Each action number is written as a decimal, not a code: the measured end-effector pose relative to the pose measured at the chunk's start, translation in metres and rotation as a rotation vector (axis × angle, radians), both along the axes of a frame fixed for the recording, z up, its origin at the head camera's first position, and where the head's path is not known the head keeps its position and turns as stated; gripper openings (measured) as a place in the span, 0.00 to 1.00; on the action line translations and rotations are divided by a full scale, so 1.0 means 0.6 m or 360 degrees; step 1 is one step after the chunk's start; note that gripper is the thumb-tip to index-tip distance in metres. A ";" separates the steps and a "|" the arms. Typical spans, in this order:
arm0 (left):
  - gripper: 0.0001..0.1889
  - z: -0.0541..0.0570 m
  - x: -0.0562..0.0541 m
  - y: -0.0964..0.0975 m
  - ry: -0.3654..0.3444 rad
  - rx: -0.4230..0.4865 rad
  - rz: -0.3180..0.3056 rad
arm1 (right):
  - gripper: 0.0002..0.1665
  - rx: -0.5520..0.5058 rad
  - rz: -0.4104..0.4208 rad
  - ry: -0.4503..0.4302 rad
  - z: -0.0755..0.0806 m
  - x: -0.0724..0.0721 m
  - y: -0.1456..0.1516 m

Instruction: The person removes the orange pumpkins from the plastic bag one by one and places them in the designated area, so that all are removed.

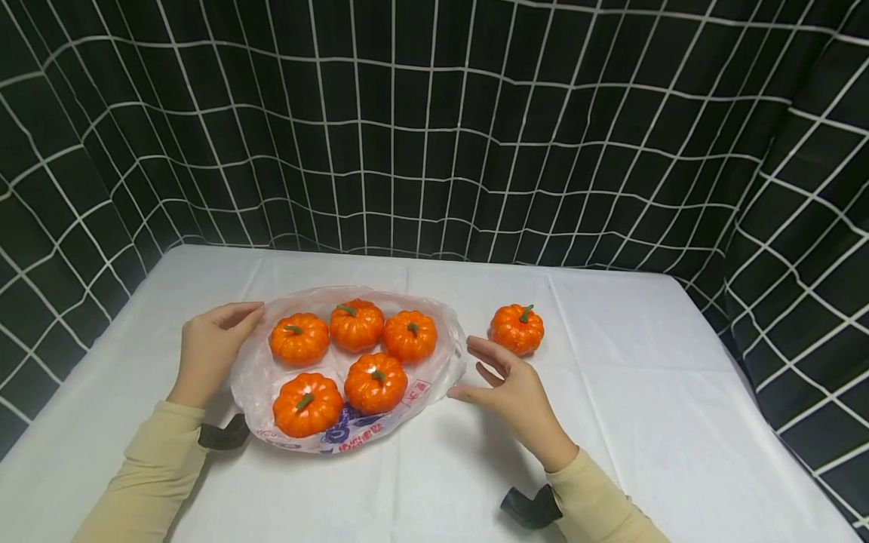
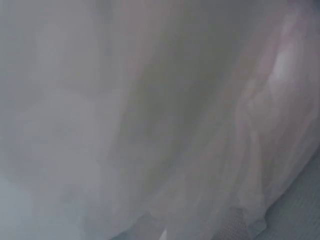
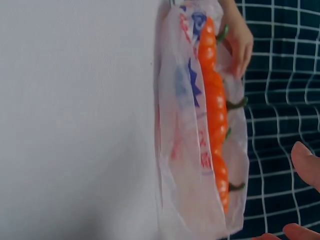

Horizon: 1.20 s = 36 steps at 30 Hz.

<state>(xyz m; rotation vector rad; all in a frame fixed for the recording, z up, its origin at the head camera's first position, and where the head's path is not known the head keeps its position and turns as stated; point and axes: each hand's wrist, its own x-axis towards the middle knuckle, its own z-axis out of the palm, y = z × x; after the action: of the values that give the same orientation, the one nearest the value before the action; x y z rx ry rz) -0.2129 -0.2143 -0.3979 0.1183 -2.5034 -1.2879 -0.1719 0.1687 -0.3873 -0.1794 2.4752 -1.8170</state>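
Several small orange pumpkins (image 1: 356, 326) with green stems sit inside a thin translucent plastic bag (image 1: 444, 324), its mouth spread wide. The bag has blue and red print on its near side. My left hand (image 1: 216, 343) is at the bag's left rim, thumb and fingertips coming together on its edge. At the opposite side is my right hand (image 1: 505, 385), thumb and fingers apart, with fingertips right by the bag's right rim. Another small pumpkin (image 1: 517, 330) lies outside the bag, just beyond the right hand. Blurred plastic (image 2: 150, 120) fills the left wrist view.
A white cloth (image 1: 652, 362) with faint creases covers the table. Behind it and along both sides hangs a black curtain (image 1: 434, 136) with a white grid. A dark strap piece (image 1: 532, 507) juts from the right wrist, and a similar one (image 1: 224, 434) from the left.
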 end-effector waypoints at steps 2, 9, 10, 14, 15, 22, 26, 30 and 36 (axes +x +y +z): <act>0.17 0.000 -0.001 0.000 0.0004 0.0001 0.0000 | 0.45 0.0008 0.0033 0.0017 0.000 0.000 -0.009; 0.17 -0.001 -0.001 0.000 0.0011 -0.0006 0.0001 | 0.43 0.0011 0.0112 0.0044 -0.001 0.004 -0.040; 0.17 -0.002 -0.001 0.000 0.0013 -0.0008 0.0001 | 0.42 0.0011 0.0121 0.0050 -0.001 0.004 -0.044; 0.16 -0.002 0.000 0.001 0.0018 -0.0016 0.0003 | 0.41 0.0008 0.0167 0.0063 -0.002 0.004 -0.058; 0.16 -0.002 0.000 0.001 0.0017 -0.0017 0.0003 | 0.41 0.0003 0.0177 0.0064 -0.002 0.004 -0.061; 0.17 -0.004 -0.001 0.000 0.0013 -0.0015 -0.0008 | 0.42 0.0040 0.0228 0.0068 -0.005 -0.001 -0.085; 0.17 -0.005 -0.004 0.000 0.0003 -0.0032 0.0008 | 0.42 0.0100 0.0257 0.0086 -0.007 -0.005 -0.101; 0.17 -0.005 -0.004 0.001 -0.0006 -0.0023 0.0022 | 0.42 0.0178 0.0271 0.0107 -0.014 -0.010 -0.111; 0.17 -0.006 -0.004 0.001 -0.0002 -0.0004 0.0011 | 0.42 0.0205 0.0271 0.0142 -0.022 -0.015 -0.122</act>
<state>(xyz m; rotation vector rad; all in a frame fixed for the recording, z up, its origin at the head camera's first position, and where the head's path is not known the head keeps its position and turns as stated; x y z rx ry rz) -0.2151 -0.2136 -0.4016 0.1268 -2.5031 -1.2827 -0.1809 0.0953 -0.4005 -0.4581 2.5367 -1.6117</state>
